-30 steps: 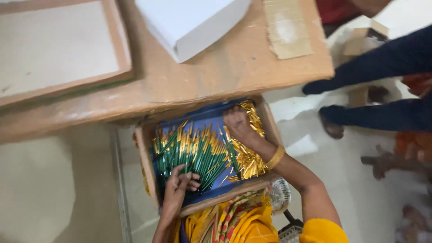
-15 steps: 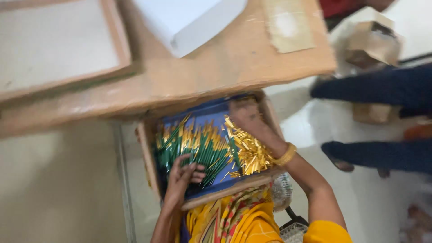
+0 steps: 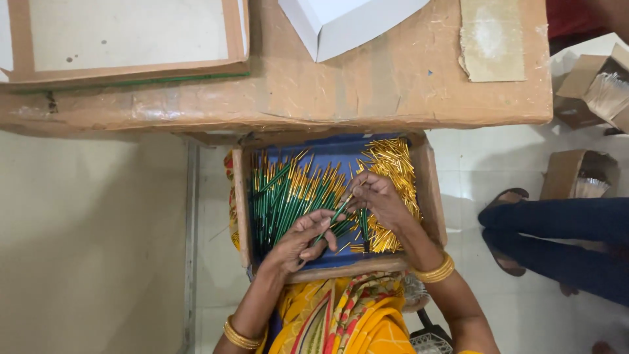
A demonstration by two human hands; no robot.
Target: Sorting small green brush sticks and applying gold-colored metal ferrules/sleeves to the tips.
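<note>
Wooden walls of the tray [image 3: 429, 190] closed in both hands, and the desk [image 3: 393, 85] edge hung over its far side, so little room stayed for moving. The left hand [image 3: 303, 239] and the right hand [image 3: 380, 200] held one green stick [image 3: 334, 216] with a gold tip between pinched fingers, above a pile of green sticks [image 3: 285, 196]. Gold tubes [image 3: 393, 167] lay right. A white box [image 3: 341, 23] stood on the desk, brown cartons [image 3: 590, 82] on the floor.

Bright even light, sharp, soft shadows
</note>
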